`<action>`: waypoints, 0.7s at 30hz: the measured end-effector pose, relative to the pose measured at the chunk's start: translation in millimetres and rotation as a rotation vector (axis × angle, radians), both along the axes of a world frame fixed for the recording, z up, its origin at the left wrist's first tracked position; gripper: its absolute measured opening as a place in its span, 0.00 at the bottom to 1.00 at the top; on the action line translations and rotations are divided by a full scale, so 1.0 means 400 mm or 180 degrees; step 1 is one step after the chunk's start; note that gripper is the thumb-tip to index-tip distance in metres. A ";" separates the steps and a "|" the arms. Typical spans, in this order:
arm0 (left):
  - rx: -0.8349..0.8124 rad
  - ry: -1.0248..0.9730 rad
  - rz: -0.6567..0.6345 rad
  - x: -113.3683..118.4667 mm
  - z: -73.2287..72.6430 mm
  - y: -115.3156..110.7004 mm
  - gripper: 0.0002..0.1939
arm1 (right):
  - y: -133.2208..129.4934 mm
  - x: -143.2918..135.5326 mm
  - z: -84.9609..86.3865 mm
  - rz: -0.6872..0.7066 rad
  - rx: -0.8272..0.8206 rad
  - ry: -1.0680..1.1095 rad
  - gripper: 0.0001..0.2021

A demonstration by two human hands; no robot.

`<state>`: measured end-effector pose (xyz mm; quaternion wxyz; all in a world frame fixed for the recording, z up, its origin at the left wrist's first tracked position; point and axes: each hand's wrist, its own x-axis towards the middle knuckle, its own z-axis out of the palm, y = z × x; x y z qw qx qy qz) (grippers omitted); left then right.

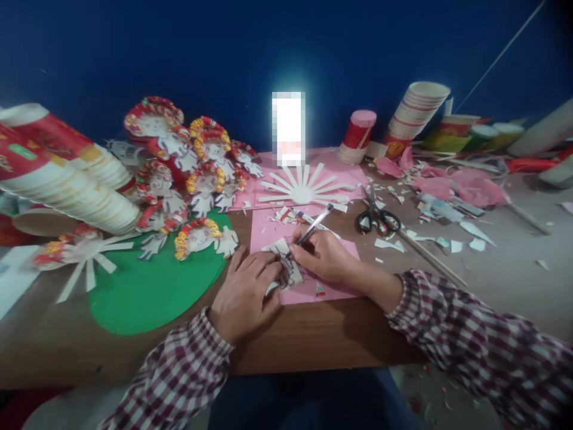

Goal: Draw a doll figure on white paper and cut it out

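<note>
Clamped between the thumb and fingers of the right hand (pixel 329 258), the slim clear-and-dark pen (pixel 316 224) slants to the drawn-on white paper piece (pixel 293 272). The left hand (pixel 250 289) bears on its near-left side, fingers close together, over the pink paper sheet (pixel 338 291). Caution: light holding pressure could let the piece rotate, skewing a line. Wet ink could smear under the fingers. White scraps (pixel 284 214) nearby, if trapped beneath, could make the pen skip.

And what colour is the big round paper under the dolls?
The round paper is green, best seen in the head view.
</note>
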<state>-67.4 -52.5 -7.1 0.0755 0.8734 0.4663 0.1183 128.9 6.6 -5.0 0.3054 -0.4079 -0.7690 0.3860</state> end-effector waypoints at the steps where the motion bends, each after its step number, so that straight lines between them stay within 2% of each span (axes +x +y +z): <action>1: -0.0015 -0.0013 -0.0003 0.000 0.000 0.000 0.17 | -0.001 -0.001 -0.001 -0.0010 0.0015 -0.0058 0.04; 9: -0.0084 -0.0024 -0.0004 -0.002 0.002 0.003 0.17 | 0.003 -0.009 -0.007 0.0039 0.0237 -0.0188 0.05; 21: -0.0081 -0.0037 0.0015 0.001 0.001 0.000 0.18 | 0.002 -0.012 0.003 -0.0003 0.0183 -0.0407 0.05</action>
